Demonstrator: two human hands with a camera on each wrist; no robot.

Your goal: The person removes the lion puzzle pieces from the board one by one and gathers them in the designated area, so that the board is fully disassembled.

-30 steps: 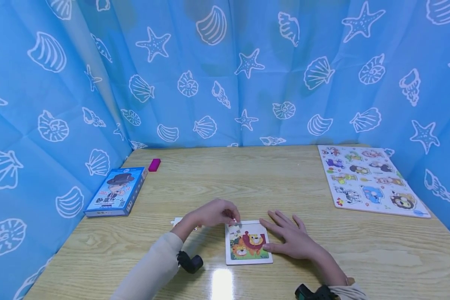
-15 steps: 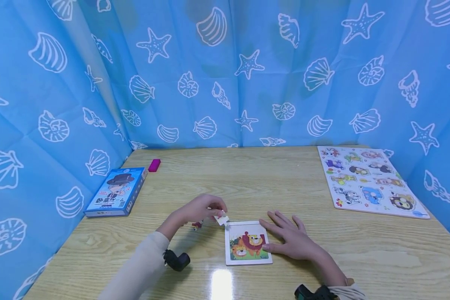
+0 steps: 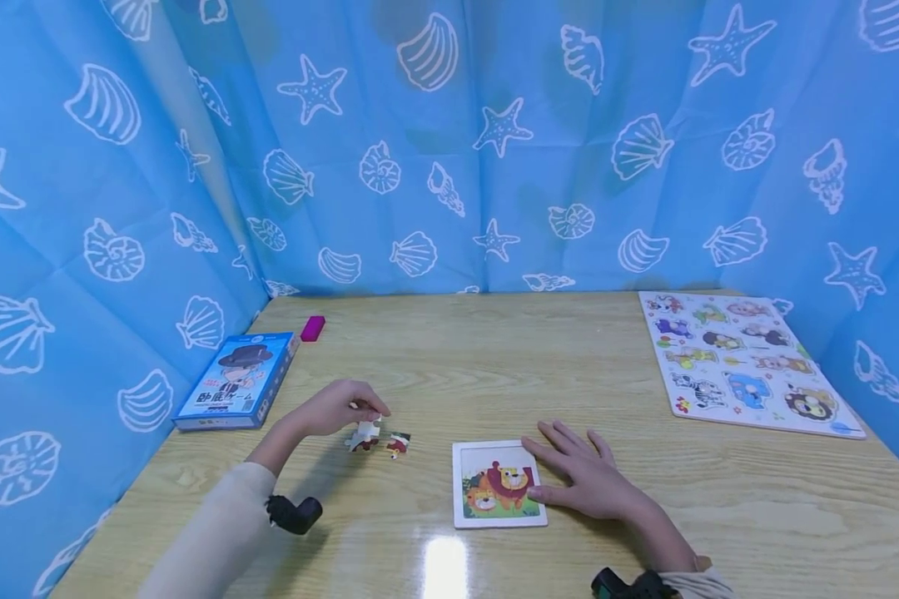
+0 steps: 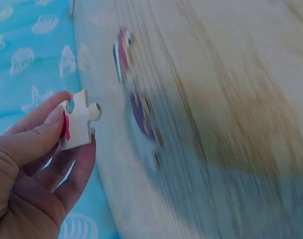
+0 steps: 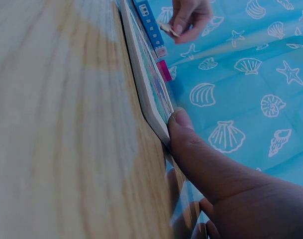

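Observation:
My left hand (image 3: 342,407) pinches a jigsaw piece (image 4: 77,122), pale on the side that shows, with a bit of red by the thumb. It is held above the table, over loose jigsaw pieces (image 3: 399,445) that look blurred in the left wrist view. To the right lies a white-framed puzzle tray (image 3: 458,491), its lower part filled with a picture of lions and its upper part bare. My right hand (image 3: 588,474) rests at the tray's right edge with fingers spread, the thumb (image 5: 191,142) touching the frame.
A blue game box (image 3: 232,383) lies at the left, with a small magenta block (image 3: 312,329) behind it. An animal puzzle board (image 3: 745,362) lies at the back right. A blue shell-patterned curtain (image 3: 449,150) closes off the table's (image 3: 479,358) back and sides.
My left hand has moved left from the tray's upper left corner to above the loose pieces, carrying the jigsaw piece along. The right hand has stayed at the tray.

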